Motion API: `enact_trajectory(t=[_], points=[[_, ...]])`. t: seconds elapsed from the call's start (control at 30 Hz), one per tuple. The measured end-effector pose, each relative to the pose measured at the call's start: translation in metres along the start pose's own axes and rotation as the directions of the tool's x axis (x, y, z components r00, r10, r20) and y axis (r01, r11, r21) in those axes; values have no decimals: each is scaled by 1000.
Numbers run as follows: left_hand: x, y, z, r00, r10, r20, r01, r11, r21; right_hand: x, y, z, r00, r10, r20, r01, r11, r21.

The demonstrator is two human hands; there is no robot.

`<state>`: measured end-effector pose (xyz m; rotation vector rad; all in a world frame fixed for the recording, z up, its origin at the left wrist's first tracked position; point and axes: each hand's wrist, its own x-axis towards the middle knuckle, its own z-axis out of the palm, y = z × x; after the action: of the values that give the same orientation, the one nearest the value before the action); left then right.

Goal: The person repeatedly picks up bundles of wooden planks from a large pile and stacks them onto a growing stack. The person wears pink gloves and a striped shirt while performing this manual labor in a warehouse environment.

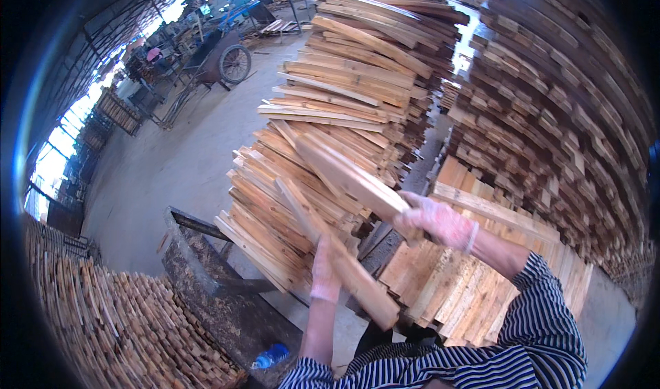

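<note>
Wooden slats are in both gloved hands: the left hand [324, 273] has its fingers clamped round the lower slat [337, 258], the right hand [434, 220] grips the end of the upper slat [350, 176]. Both slats slant over the tall slat stack [330, 114] just beyond; a firm end grip with each piece kept level with the rows would likely seat them flat. Farther off stands a wheeled cart [223, 58].
</note>
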<state>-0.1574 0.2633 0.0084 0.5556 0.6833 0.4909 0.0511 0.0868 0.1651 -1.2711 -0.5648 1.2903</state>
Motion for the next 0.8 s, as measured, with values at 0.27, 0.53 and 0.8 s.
enact_trajectory(t=[0.27, 0.53, 0.8], points=[[3, -82, 127, 980, -19, 200, 22, 1000, -14, -199, 60, -35, 993, -83, -82, -64, 205, -977], [15, -166, 182, 786, 28, 618, -320, 873, 367, -216, 49, -71, 733, -574, -364, 209, 700, -683], [-56, -196, 260, 574, -435, 694, -492, 494, 717, -260, 129, -123, 626, -463, -628, 152, 862, -484]])
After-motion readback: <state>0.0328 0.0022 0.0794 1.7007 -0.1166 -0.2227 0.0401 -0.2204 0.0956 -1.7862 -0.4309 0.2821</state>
